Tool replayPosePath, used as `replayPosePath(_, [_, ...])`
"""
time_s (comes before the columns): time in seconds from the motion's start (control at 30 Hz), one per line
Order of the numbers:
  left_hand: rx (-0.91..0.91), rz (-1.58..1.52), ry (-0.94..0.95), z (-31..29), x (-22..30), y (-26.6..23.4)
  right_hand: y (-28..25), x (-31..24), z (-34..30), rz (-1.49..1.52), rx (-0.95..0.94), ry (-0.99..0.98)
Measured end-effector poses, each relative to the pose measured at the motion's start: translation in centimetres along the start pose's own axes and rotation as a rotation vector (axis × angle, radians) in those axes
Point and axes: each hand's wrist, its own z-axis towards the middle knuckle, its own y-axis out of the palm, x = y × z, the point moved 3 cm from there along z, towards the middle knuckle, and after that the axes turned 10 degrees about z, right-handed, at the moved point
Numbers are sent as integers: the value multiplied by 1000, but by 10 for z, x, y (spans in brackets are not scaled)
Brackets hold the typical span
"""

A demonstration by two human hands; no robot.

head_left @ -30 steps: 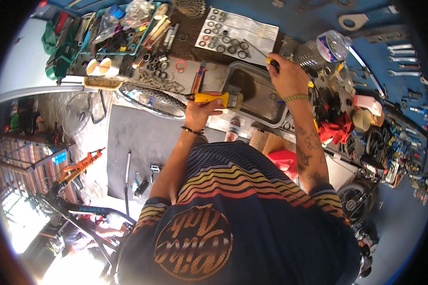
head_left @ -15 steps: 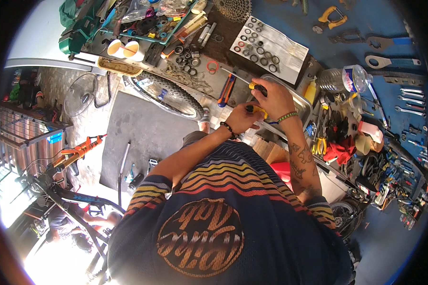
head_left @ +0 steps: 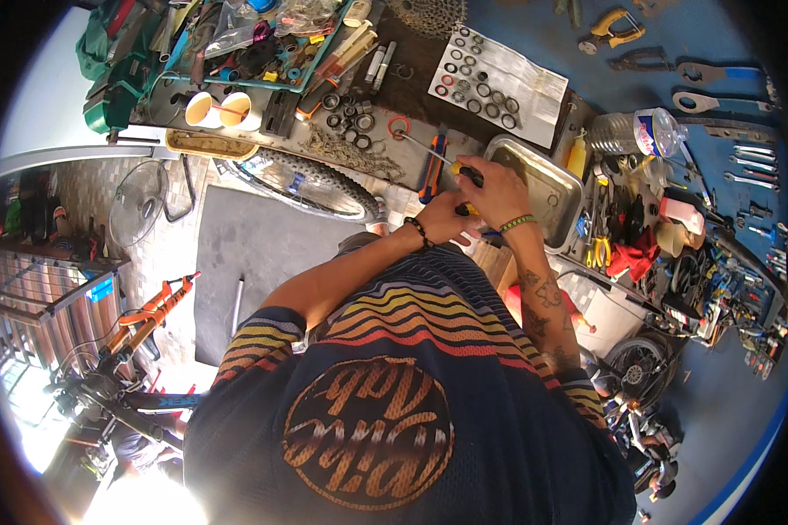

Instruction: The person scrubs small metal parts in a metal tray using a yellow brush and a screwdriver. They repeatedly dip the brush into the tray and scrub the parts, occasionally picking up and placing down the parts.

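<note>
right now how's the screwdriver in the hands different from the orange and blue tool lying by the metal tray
The screwdriver is held by the right hand, with the left hand at its black-and-yellow handle; the orange and blue tool lies untouched on the bench. The screwdriver has a thin bare shaft; the orange and blue tool looks flat and broad. Both lie beside the metal tray.

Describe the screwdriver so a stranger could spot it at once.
Find the metal tray on the cluttered bench. Just left of it, the right hand grips the screwdriver, with the left hand close below. Its thin shaft points up-left toward a small red ring, and its handle is black and yellow.
</note>
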Motion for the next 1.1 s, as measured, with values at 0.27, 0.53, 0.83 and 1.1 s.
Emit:
replayPosePath(0.27, [-83,-6,-38,-4,-1,-11,29,27,11,295,-8,53])
replayPosePath(0.53, [-116,55,-85,-2,-12,-17,54,65,24,712,-154,18])
replayPosePath(0.83, [-115,-3,-101,-4,-2,-17,26,96,-27,1128,-46,53])
replayPosePath(1.1, [-72,129,-22,5,10,-20,-48,145,-174,881,224,230])
